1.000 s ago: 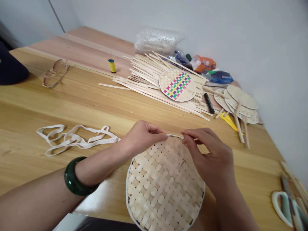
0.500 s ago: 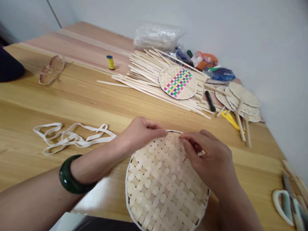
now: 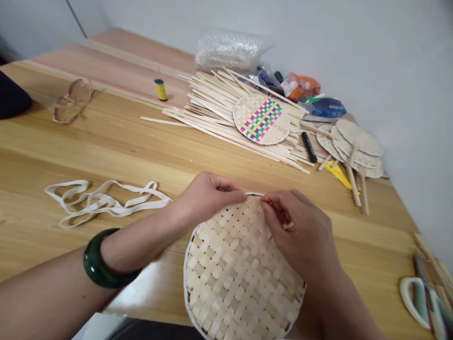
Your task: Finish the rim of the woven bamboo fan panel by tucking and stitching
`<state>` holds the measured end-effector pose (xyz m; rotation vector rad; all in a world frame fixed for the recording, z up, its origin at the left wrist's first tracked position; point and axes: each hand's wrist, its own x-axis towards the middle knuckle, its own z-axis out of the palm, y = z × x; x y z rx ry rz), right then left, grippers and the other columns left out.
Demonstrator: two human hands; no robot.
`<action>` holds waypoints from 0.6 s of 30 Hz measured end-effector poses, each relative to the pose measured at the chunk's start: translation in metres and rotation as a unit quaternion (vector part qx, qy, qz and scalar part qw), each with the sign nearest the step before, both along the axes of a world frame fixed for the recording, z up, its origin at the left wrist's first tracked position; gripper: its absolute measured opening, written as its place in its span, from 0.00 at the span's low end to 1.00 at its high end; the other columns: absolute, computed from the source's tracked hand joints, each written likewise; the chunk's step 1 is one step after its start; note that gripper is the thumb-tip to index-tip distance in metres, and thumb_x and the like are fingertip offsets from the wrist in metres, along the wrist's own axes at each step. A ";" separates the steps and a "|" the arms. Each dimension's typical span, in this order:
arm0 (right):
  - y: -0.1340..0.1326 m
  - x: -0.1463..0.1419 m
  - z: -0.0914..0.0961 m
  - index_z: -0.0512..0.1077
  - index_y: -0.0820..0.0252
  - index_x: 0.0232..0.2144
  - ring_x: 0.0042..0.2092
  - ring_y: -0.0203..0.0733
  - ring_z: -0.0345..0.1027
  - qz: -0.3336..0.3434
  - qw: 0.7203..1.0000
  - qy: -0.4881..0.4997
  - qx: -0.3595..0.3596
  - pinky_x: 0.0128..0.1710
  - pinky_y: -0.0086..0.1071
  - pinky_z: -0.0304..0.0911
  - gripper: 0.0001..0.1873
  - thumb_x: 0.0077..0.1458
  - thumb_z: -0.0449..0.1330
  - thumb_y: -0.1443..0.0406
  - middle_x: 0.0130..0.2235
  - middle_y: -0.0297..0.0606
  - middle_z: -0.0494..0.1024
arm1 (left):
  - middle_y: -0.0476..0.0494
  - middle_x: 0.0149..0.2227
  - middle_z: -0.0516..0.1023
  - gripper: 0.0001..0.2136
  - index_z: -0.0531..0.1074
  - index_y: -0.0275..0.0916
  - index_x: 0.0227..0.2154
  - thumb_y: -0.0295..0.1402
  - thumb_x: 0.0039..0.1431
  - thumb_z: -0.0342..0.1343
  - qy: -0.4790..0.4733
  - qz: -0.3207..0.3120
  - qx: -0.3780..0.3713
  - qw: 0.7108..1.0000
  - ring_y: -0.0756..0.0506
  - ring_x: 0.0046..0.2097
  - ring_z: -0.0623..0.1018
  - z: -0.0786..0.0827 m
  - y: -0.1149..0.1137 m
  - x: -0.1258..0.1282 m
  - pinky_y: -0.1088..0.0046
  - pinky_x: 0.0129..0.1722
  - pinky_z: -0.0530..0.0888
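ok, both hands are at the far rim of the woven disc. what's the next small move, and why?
Probably press the white edge strip down onto the rim in the short gap between the fingertips. The left hand and right hand both pinch the far edge of the woven disc, close together, and the strip runs between them there. Whether it is fully seated cannot be told.

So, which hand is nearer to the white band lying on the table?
Left. The left hand pinches the far rim of the woven disc, just right of the white band; the right hand pinches the same rim farther right, beyond the left.
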<state>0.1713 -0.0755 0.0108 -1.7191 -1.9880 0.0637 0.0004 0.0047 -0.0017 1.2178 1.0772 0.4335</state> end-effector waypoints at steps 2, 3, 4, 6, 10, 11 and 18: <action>0.000 0.000 0.000 0.71 0.59 0.30 0.28 0.36 0.64 0.001 1.000 -0.007 -0.005 0.26 0.29 0.57 0.05 0.57 0.56 0.68 0.24 0.32 0.71 | 0.45 0.27 0.81 0.10 0.80 0.36 0.26 0.38 0.47 0.63 0.006 0.001 -0.001 1.000 0.49 0.27 0.75 0.000 0.000 0.000 0.76 0.24 0.67; 0.000 0.000 -0.001 0.71 0.59 0.29 0.27 0.36 0.64 0.001 1.000 -0.008 -0.010 0.25 0.29 0.56 0.05 0.57 0.56 0.68 0.24 0.32 0.71 | 0.46 0.27 0.80 0.10 0.80 0.36 0.27 0.38 0.47 0.63 0.008 0.002 0.001 1.000 0.49 0.26 0.74 0.000 0.000 0.000 0.76 0.24 0.66; 0.000 0.000 0.000 0.71 0.59 0.29 0.27 0.36 0.63 0.000 1.000 -0.005 -0.014 0.25 0.30 0.56 0.05 0.57 0.56 0.68 0.23 0.32 0.70 | 0.46 0.27 0.80 0.10 0.80 0.36 0.27 0.38 0.46 0.63 0.009 0.001 0.005 1.000 0.50 0.26 0.74 0.000 0.000 0.001 0.76 0.24 0.66; 0.000 0.000 0.000 0.71 0.58 0.29 0.27 0.36 0.63 0.000 1.000 0.004 -0.024 0.25 0.30 0.56 0.05 0.56 0.57 0.68 0.23 0.32 0.70 | 0.47 0.26 0.79 0.10 0.80 0.36 0.26 0.38 0.47 0.62 0.011 -0.001 0.012 1.000 0.50 0.26 0.73 0.000 0.000 0.001 0.77 0.23 0.64; 0.000 -0.001 0.001 0.71 0.58 0.30 0.28 0.36 0.63 -0.001 1.000 0.026 -0.018 0.26 0.30 0.57 0.04 0.56 0.57 0.68 0.24 0.32 0.70 | 0.50 0.23 0.76 0.08 0.80 0.37 0.25 0.37 0.48 0.61 0.021 -0.009 0.031 0.999 0.52 0.24 0.70 0.001 0.000 0.001 0.78 0.22 0.62; 0.000 -0.001 0.001 0.71 0.58 0.30 0.27 0.36 0.63 -0.003 1.000 0.027 -0.012 0.26 0.30 0.57 0.04 0.56 0.57 0.69 0.24 0.32 0.70 | 0.51 0.22 0.76 0.08 0.80 0.37 0.24 0.37 0.48 0.61 0.023 -0.011 0.036 0.999 0.52 0.23 0.69 0.001 0.000 0.001 0.78 0.22 0.61; 0.001 -0.001 -0.001 0.71 0.58 0.29 0.26 0.35 0.63 -0.008 1.000 0.017 -0.020 0.25 0.29 0.56 0.05 0.56 0.56 0.68 0.24 0.32 0.69 | 0.54 0.19 0.71 0.07 0.80 0.38 0.24 0.36 0.49 0.61 0.014 -0.018 0.048 0.999 0.55 0.20 0.63 0.000 -0.002 0.002 0.78 0.20 0.59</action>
